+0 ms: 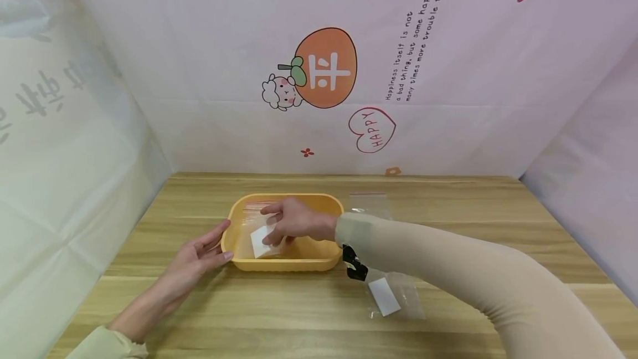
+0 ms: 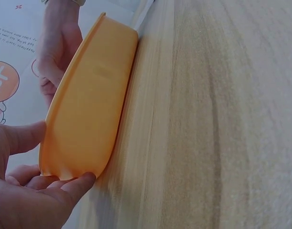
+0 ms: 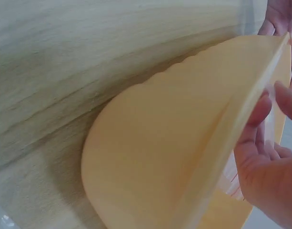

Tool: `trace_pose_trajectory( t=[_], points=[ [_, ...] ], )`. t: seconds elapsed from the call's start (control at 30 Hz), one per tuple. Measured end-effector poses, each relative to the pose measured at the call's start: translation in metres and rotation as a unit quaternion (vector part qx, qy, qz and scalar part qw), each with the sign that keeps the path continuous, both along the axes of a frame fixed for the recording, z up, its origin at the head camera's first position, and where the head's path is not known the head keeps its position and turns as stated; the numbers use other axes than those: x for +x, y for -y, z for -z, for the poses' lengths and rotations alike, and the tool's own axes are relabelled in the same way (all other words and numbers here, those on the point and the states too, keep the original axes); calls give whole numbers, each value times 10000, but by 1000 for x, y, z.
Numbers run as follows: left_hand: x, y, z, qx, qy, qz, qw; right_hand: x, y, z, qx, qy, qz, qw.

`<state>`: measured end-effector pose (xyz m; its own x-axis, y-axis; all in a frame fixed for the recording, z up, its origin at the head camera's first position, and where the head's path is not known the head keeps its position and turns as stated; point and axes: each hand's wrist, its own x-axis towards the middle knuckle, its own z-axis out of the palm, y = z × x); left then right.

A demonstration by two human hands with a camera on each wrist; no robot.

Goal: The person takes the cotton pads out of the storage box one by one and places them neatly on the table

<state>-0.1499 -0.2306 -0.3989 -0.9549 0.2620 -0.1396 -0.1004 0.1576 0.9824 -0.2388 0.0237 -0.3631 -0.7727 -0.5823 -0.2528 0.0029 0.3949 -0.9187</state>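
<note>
A yellow plastic basket [image 1: 319, 265] rests on the wooden table. At its left end my left hand [image 1: 196, 254] holds the corner, with the thumb at the rim and the fingers along the end wall; the left wrist view shows this hand [image 2: 38, 186] close up. My right hand [image 1: 299, 221] reaches inside over clear zip bags with red seal lines. One bag holds a white card [image 1: 259, 244], which my fingers touch. The thumb and index finger of this hand [image 3: 267, 157] stand apart; its lower fingers are partly hidden.
Right of the basket lies another clear zip bag with a white card [image 1: 384, 297]. A black piece [image 1: 355, 263] shows beside it under my right sleeve. Behind that arm, another bag [image 1: 368, 201] is partly covered. Printed cloth [image 1: 224, 71] walls in the table.
</note>
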Motion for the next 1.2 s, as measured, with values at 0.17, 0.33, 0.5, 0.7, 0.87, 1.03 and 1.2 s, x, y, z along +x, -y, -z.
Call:
trace_pose_trajectory(
  t=[0.17,0.33,0.5,0.7,0.87,1.03,1.2],
  points=[
    [0,-1,-1,9,-25,23,10000,-3,1,0,105,141,1,9998],
    [0,-2,-1,29,-21,39,10000,-3,1,-1,318,28,64,9995],
    [-1,-2,-2,10,-26,33,10000,-1,-2,-6,346,-20,55,9994],
    [0,-3,-2,57,-52,31,10000,2,-6,-16,506,-295,-2,9983],
    [1,-3,-2,91,-110,58,9999,3,-12,-23,481,-387,-40,9981],
    [2,-3,-2,-14,-95,50,9999,3,-20,-30,442,-414,-110,9981],
    [4,-2,-1,-86,-96,11,9999,4,-27,-37,461,-501,-131,9976]
  ],
)
